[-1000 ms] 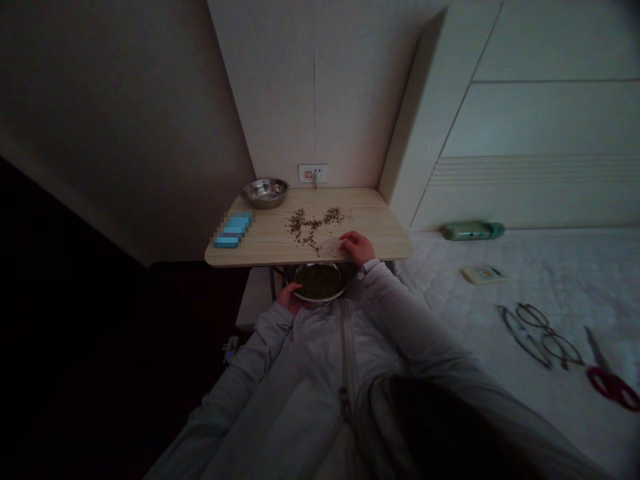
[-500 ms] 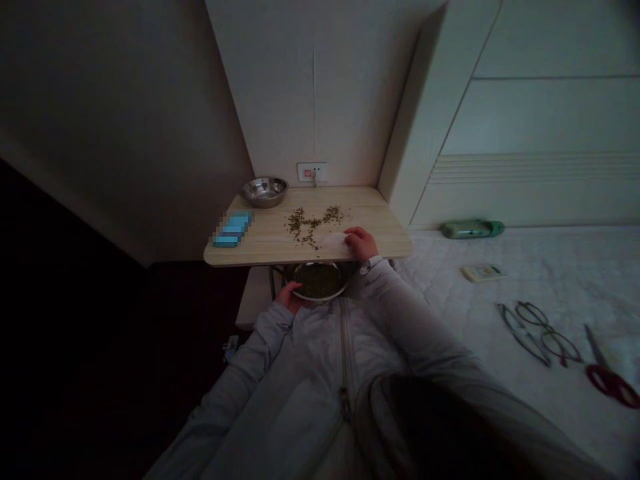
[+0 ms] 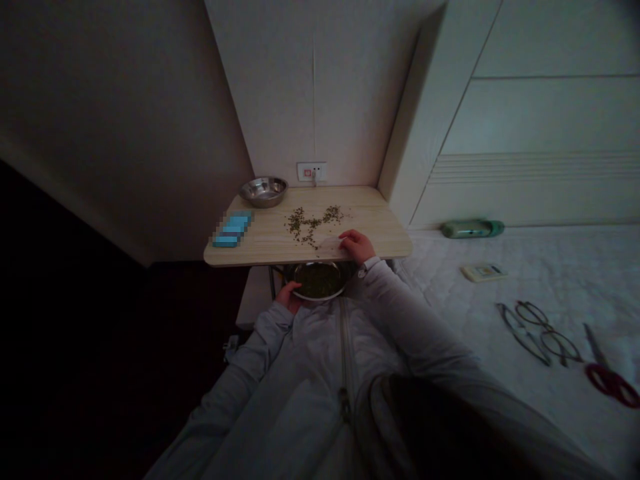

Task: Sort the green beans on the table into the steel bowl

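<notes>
My left hand (image 3: 290, 297) grips the near left rim of a round metal bowl (image 3: 320, 283), its thumb over the edge. The bowl sits just below the table's front edge, against my body, with dark green bits inside. Over the front right of the wooden table (image 3: 260, 247), my right hand (image 3: 358, 245) is closed on a thin, pale, see-through sheet (image 3: 330, 247), perhaps plastic or paper. Small dark green-brown grains (image 3: 313, 223) lie scattered on the tabletop, just beyond and left of this sheet.
An empty steel bowl (image 3: 264, 192) stands at the table's back left, behind a pixelated blue phone-like object (image 3: 233, 229). A wall socket (image 3: 312, 172) holds a plug. On the bed at right lie a green bottle-like item (image 3: 473, 229), a small pale box (image 3: 483, 272), glasses (image 3: 547, 333) and red-handled scissors (image 3: 611, 383).
My right hand, with the pale sheet, has shifted slightly left and towards me. The left hand, the bowl and the scattered grains look the same.
</notes>
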{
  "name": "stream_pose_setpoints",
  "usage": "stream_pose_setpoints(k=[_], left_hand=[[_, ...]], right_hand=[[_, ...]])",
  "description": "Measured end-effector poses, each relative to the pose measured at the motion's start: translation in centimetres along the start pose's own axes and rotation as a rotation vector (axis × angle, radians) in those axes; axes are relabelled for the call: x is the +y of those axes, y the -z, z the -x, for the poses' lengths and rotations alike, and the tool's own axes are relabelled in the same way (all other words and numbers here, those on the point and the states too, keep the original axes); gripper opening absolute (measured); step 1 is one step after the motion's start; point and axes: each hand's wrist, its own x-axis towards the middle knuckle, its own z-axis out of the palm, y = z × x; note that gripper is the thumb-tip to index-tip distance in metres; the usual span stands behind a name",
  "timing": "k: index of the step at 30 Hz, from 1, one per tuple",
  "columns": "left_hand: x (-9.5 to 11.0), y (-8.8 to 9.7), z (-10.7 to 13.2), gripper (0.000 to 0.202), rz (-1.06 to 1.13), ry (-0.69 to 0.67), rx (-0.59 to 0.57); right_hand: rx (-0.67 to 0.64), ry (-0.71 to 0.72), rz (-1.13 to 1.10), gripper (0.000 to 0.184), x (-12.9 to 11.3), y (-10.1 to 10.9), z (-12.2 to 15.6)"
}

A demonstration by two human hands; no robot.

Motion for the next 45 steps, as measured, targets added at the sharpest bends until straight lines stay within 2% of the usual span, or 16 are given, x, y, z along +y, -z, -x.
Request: stream_pose_setpoints(k=[21,37,43,45], left_hand=[[-0.07,0.14,-0.21,0.034,-0.008,0.004,-0.024],[-0.06,0.09,-0.1,0.034,0.046,0.012,-0.018],[0.02,0.1,-0.12,0.033,0.007,-0.004,0.022],[0.04,0.14,-0.09,0.033,-0.019,-0.009,0.031]], right_hand=[[-0.006,0.015,0.036,0.019,0.05,0.14,-0.01],[-0.103,-0.049,-0.033,0.018,0.0,0.09,0.08],[0.048,-0.038,-0.157,0.019,0.03,0.4,-0.44],[0.054,-0.035,-0.178,0.02,-0.15,0.52,-0.43]])
